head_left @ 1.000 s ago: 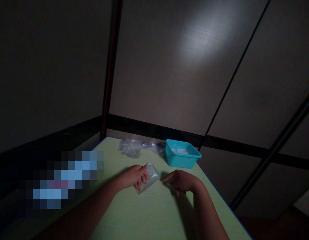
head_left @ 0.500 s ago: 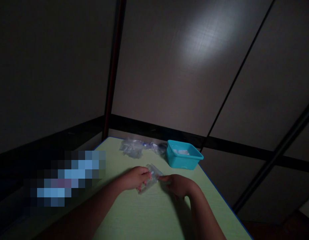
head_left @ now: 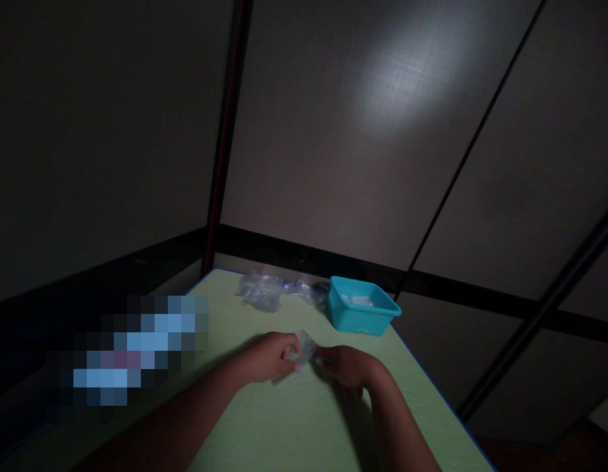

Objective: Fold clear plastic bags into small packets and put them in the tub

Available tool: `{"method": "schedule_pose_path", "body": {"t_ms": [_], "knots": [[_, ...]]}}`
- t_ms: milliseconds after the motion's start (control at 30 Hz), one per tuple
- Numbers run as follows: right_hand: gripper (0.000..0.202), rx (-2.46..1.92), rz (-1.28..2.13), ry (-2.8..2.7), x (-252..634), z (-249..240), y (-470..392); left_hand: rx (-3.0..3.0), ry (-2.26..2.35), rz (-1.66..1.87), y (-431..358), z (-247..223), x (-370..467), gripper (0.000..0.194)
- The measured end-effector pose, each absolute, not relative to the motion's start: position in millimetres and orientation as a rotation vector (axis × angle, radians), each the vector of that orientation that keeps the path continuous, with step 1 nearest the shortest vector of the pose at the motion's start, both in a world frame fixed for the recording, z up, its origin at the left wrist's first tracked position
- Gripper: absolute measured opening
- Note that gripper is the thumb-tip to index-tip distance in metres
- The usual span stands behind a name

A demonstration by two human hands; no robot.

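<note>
A small clear plastic bag (head_left: 307,347) is stretched between my two hands, just above the green tabletop. My left hand (head_left: 274,356) has its fingers curled and closed on the bag's left side. From the other side, my right hand (head_left: 345,366) pinches the bag's right edge between thumb and forefinger. Its other fingers are bent below and partly in shadow. Whether anything lies inside the bag is too dim to make out.
A turquoise plastic basket (head_left: 365,321) with something white inside stands at the table's far right edge. Crumpled clear plastic bags (head_left: 261,292) lie along the back of the green table (head_left: 264,426). Panelled walls (head_left: 323,144) rise behind. A patch at left is blurred out.
My left hand has turned, its fingers curling further round the bag. My right forefinger, stretched out before, has drawn into a pinch. The bag has shifted and its shape has changed.
</note>
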State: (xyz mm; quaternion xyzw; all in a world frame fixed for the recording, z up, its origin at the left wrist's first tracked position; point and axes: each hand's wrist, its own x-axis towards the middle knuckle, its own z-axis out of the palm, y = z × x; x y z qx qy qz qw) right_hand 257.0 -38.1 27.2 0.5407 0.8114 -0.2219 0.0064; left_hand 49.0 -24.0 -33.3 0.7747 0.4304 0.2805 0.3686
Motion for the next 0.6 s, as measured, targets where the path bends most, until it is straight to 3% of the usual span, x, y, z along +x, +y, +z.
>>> {"method": "schedule_pose_path", "body": {"t_ms": [133, 233, 400, 467, 600], "knots": [[0.040, 1.583, -0.954, 2.466, 266.4, 31.1, -35.7, 2.109, 1.129, 0.712, -25.8, -31.8, 47.6, 0.032], [0.050, 1.809, -1.092, 2.453, 275.7, 33.2, -27.4, 2.166, 1.145, 0.709, -26.0, -32.3, 47.1, 0.031], [0.052, 2.357, -0.556, 2.630, 266.1, 24.1, -13.1, 2.302, 1.162, 0.716, -27.1, -33.4, 46.5, 0.028], [0.045, 2.167, -0.387, 2.883, 252.8, 17.1, -15.3, 2.351, 1.188, 0.707, -27.7, -33.8, 46.8, 0.029], [0.052, 1.588, -0.655, 3.030, 227.6, 5.7, -29.9, 2.444, 1.245, 0.659, -28.0, -34.6, 47.8, 0.024]]}}
